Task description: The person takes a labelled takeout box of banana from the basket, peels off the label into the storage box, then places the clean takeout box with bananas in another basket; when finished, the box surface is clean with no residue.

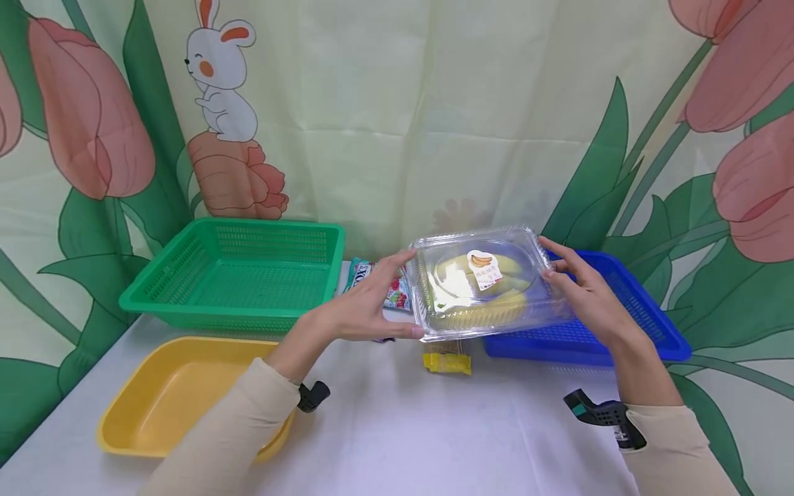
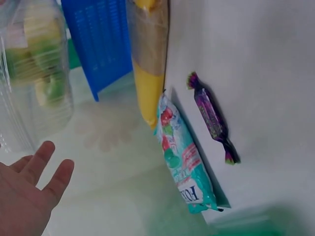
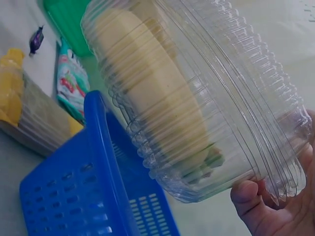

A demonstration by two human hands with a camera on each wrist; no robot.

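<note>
A clear plastic clamshell box of bananas (image 1: 477, 279) is held up in the air, tilted, with a white banana-picture label on its lid. My right hand (image 1: 586, 296) grips its right edge, the thumb on one side of the rim and fingers on the other; the right wrist view shows the thumb (image 3: 245, 191) at the rim. My left hand (image 1: 366, 303) is at the box's left edge, fingers spread and straight. In the left wrist view the spread fingers (image 2: 59, 177) lie just beside the box (image 2: 37, 78).
A blue basket (image 1: 645, 303) stands under and behind the box. At left are a green basket (image 1: 279, 282) and a yellow basin (image 1: 180, 386). Between them lie a FOX's candy bag (image 2: 184, 157), a purple-wrapped candy (image 2: 211, 113) and a yellow-ended packet (image 1: 446, 363).
</note>
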